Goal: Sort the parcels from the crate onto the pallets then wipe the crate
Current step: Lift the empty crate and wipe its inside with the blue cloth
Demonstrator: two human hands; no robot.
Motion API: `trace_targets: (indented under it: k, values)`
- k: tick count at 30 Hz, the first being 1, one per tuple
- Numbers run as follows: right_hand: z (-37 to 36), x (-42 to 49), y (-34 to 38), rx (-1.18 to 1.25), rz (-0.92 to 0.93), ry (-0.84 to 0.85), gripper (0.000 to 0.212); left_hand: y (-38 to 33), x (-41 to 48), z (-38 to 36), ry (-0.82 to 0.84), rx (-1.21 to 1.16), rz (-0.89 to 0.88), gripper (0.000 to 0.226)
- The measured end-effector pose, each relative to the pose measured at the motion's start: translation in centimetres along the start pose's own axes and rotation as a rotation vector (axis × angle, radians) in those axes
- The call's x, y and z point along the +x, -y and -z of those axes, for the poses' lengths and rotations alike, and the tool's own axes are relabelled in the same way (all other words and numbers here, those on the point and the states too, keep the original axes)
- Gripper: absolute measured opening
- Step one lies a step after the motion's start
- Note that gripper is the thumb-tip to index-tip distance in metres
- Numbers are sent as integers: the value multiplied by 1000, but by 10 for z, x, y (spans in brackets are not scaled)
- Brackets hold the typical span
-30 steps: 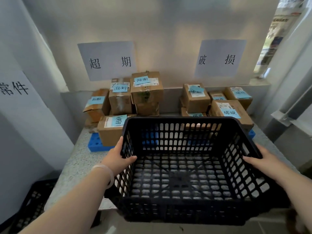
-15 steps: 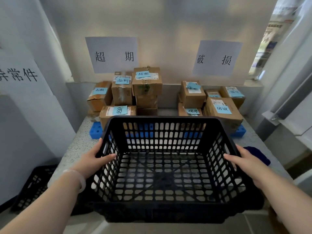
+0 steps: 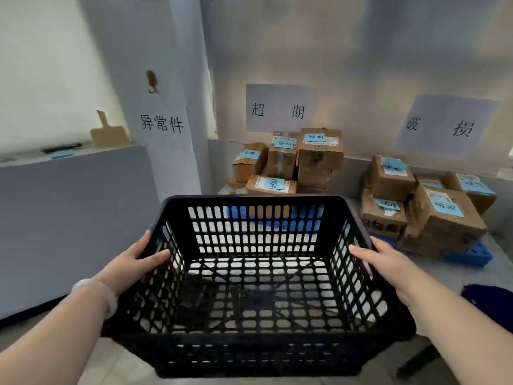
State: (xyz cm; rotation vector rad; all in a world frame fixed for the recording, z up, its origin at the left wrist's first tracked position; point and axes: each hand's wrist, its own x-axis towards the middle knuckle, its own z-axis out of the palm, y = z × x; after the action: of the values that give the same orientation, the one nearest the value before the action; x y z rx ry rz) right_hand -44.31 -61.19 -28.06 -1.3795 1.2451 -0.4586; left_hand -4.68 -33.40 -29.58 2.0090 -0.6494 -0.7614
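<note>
Now the crate (image 3: 258, 276) is up off the surface, empty, carried in both hands.

The left hand (image 3: 133, 266) curls its fingers over the left rim, the right hand (image 3: 381, 262) wraps the right rim, both gripping firmly. The parcels (image 3: 288, 159) sit stacked on blue pallets (image 3: 469, 257) at the far right, so sorting looks done. Wiping comes next, and that calls for setting the crate down and freeing a hand; the dark blue thing (image 3: 488, 298) at near right may be a cloth.
</note>
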Motion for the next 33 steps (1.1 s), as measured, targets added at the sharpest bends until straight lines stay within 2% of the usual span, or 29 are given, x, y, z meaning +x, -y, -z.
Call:
trace_targets:
  k: [3,7,12,15,18,21,23,26,31,33]
  values:
    - [-48,2,13,-7,52,49,51,17,0,45,-58,13,-13,88]
    - [-126,1,35,-2,85,71,46,46,8,112,-65,24,-36,120]
    - [-242,-1,59,20,80,132,53,88,30,211,-98,21,-47,110]
    - [-305,-1,70,16,77,165,46,113,49,269,-112,42,-23,99]
    - [-356,5,69,-7,48,176,53,131,64,311,-129,63,-23,100]
    - [-398,9,76,-27,31,183,40,145,80,343,-134,74,4,91]
    - [-422,13,82,-52,15,176,40,154,91,361,-133,78,26,96]
    - [-453,25,95,-49,3,191,49,164,110,381,-134,67,49,107]
    - [-495,63,114,-52,6,207,89,174,144,408,-159,80,78,109]
    - [-510,77,124,-39,-22,239,90,175,157,423,-167,77,104,109]
